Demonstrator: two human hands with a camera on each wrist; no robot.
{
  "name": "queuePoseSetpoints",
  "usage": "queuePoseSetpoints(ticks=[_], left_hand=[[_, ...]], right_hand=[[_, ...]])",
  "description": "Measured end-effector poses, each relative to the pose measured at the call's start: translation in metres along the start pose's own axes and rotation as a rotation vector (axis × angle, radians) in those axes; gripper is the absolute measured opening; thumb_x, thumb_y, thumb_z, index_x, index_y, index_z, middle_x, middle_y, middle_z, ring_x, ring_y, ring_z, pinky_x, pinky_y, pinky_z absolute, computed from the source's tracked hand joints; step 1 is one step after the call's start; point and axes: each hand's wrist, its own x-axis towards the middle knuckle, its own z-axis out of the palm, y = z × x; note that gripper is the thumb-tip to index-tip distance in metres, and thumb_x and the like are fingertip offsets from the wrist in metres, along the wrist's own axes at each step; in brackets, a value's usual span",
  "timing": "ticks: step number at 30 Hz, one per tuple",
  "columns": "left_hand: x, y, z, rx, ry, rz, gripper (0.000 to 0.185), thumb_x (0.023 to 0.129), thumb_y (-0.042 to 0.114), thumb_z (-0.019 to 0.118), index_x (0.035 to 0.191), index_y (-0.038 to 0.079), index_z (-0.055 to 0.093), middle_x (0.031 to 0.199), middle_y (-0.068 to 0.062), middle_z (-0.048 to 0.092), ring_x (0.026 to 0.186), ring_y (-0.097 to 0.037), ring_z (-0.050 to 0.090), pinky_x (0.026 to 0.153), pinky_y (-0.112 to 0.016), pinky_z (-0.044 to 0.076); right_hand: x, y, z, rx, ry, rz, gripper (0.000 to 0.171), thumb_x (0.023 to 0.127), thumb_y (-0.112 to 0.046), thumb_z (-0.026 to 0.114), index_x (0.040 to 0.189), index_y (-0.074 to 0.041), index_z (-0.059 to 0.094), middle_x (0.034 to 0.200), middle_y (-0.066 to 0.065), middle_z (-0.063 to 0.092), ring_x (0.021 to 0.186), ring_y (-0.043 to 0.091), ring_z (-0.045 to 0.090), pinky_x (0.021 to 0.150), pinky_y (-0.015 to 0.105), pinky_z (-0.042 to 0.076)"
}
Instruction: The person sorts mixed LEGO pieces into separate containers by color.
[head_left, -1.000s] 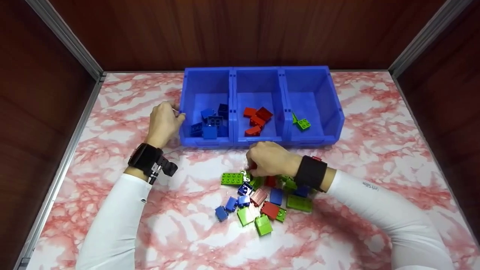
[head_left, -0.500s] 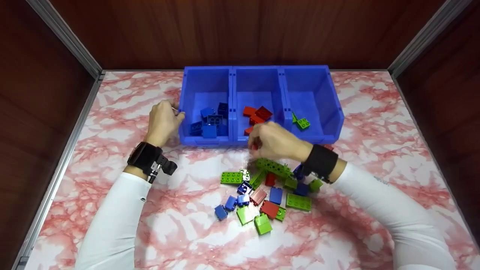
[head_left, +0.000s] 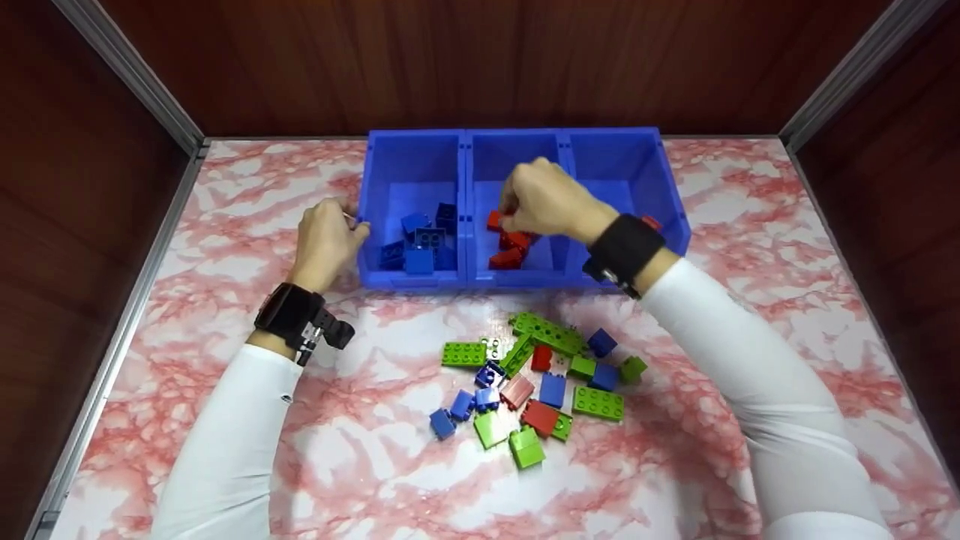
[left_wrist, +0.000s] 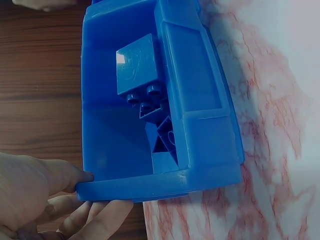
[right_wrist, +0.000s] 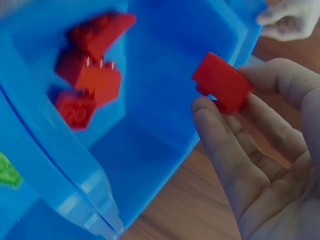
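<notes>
In the head view, a blue three-compartment bin (head_left: 412, 283) stands at the back of the table. My left hand (head_left: 326, 244) is at its left side; the left wrist view shows the thumb over the rim (left_wrist: 135, 186) and the fingers outside, gripping it. Above the middle compartment, my right hand (head_left: 551, 196) pinches a red toy brick (right_wrist: 220, 80) between thumb and fingers. Several red bricks (right_wrist: 95, 82) lie below it in that compartment. Blue bricks (head_left: 418, 261) fill part of the left compartment. A green brick (right_wrist: 7, 172) shows in the right one.
Loose green bricks (head_left: 598, 403), blue bricks (head_left: 553, 391) and red bricks (head_left: 540, 417) lie in a pile on the marbled table (head_left: 360, 465), in front of the bin. Dark wooden panels (head_left: 480, 67) close off the back and sides.
My right hand has lifted a red brick from the pile and carried it up and forward over the bin's middle compartment. My left hand has stayed at the bin's side.
</notes>
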Motion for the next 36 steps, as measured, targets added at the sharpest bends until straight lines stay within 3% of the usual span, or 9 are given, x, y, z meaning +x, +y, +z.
queuePoseSetpoints(ticks=[5, 11, 19, 26, 32, 36], left_hand=[[0.0, 0.001, 0.0, -0.005, 0.003, 0.002, 0.025, 0.098, 0.008, 0.066, 0.118, -0.007, 0.069, 0.117, -0.027, 0.075, 0.106, -0.04, 0.073, 0.097, -0.048, 0.06], [0.0, 0.0, 0.001, -0.001, 0.012, 0.016, 0.024, 0.098, 0.009, 0.067, 0.116, -0.007, 0.07, 0.115, -0.026, 0.076, 0.105, -0.039, 0.073, 0.097, -0.049, 0.059], [0.0, -0.001, 0.002, 0.01, 0.029, 0.038, 0.026, 0.097, 0.011, 0.067, 0.115, -0.007, 0.071, 0.111, -0.025, 0.077, 0.103, -0.038, 0.073, 0.097, -0.05, 0.058], [0.0, -0.001, 0.001, 0.005, 0.02, 0.028, 0.025, 0.098, 0.01, 0.067, 0.116, -0.007, 0.07, 0.113, -0.024, 0.076, 0.105, -0.037, 0.072, 0.099, -0.049, 0.058], [0.0, -0.002, 0.001, -0.003, 0.017, 0.018, 0.025, 0.097, 0.01, 0.068, 0.116, -0.006, 0.07, 0.114, -0.025, 0.076, 0.105, -0.038, 0.073, 0.098, -0.048, 0.059], [0.002, -0.003, 0.001, -0.002, 0.022, 0.014, 0.025, 0.097, 0.01, 0.068, 0.117, -0.006, 0.071, 0.114, -0.025, 0.077, 0.105, -0.038, 0.074, 0.098, -0.049, 0.059]], right_hand=[[0.019, 0.004, -0.003, -0.045, -0.01, 0.017, 0.013, 0.084, -0.012, 0.084, 0.093, -0.003, 0.084, 0.091, 0.014, 0.082, 0.08, 0.028, 0.079, 0.077, 0.042, 0.067], [0.035, 0.015, 0.009, -0.076, -0.021, 0.063, 0.013, 0.083, -0.009, 0.084, 0.093, 0.0, 0.083, 0.096, 0.017, 0.082, 0.092, 0.034, 0.078, 0.087, 0.047, 0.065], [0.042, 0.026, 0.032, -0.212, -0.082, 0.174, 0.017, 0.089, -0.016, 0.08, 0.09, 0.001, 0.076, 0.095, 0.018, 0.078, 0.094, 0.038, 0.075, 0.085, 0.052, 0.065], [0.046, 0.029, 0.04, -0.304, -0.096, 0.241, 0.015, 0.094, -0.009, 0.069, 0.104, 0.003, 0.07, 0.11, 0.023, 0.074, 0.106, 0.041, 0.072, 0.092, 0.055, 0.063], [0.042, 0.029, 0.031, -0.327, -0.072, 0.246, 0.02, 0.09, -0.015, 0.071, 0.102, 0.002, 0.07, 0.114, 0.027, 0.073, 0.108, 0.046, 0.072, 0.092, 0.06, 0.062], [0.028, 0.024, 0.014, -0.318, -0.026, 0.19, 0.027, 0.087, -0.022, 0.077, 0.101, 0.001, 0.072, 0.11, 0.027, 0.076, 0.104, 0.048, 0.073, 0.088, 0.062, 0.062]])
